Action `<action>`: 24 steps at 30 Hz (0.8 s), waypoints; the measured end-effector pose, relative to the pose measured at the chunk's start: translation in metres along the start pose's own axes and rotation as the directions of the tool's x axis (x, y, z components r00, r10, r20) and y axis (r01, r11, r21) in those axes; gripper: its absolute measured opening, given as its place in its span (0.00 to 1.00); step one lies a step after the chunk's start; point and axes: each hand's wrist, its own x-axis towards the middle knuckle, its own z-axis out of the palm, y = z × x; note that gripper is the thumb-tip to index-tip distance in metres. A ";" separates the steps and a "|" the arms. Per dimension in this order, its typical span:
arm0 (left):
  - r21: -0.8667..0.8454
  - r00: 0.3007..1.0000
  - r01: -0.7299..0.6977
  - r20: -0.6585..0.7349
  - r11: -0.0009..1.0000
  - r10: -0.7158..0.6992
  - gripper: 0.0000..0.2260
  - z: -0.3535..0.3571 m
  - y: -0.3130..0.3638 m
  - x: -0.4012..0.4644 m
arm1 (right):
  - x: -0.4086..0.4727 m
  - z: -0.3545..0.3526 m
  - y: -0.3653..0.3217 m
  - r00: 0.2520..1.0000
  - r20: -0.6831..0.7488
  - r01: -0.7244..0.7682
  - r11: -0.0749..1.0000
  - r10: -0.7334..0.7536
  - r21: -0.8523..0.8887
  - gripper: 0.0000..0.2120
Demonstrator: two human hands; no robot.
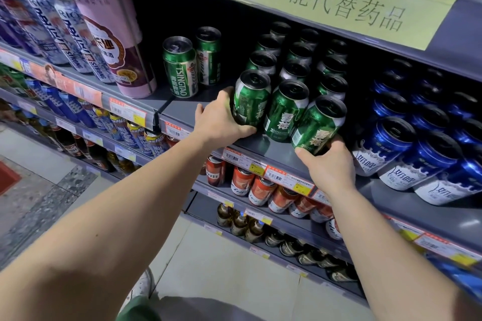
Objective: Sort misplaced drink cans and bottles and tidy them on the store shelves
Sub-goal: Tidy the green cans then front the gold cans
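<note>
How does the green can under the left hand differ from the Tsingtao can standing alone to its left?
The green can under the left hand stands at the front of packed rows, and the left hand touches it; the Tsingtao can stands apart, untouched. The Tsingtao can shows large Latin letters; the held can's label is unclear. Both are green and upright, on the same shelf.

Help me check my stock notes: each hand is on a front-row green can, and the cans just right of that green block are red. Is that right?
Not quite. The head view shows the left hand and right hand each on a front-row green can, but the cans just right of the block are blue cans, not red.
</note>
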 end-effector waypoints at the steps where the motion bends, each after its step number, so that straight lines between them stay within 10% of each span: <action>1: 0.000 1.000 0.011 -0.021 1.000 -0.011 0.44 0.000 0.000 0.003 | 0.000 0.000 0.000 1.000 0.002 -0.003 1.000 0.003 -0.001 0.26; 24: -0.261 0.998 0.055 -0.017 0.964 -0.062 0.36 0.005 -0.014 0.005 | 0.003 0.010 -0.003 0.999 -0.031 0.019 0.998 -0.021 -0.062 0.24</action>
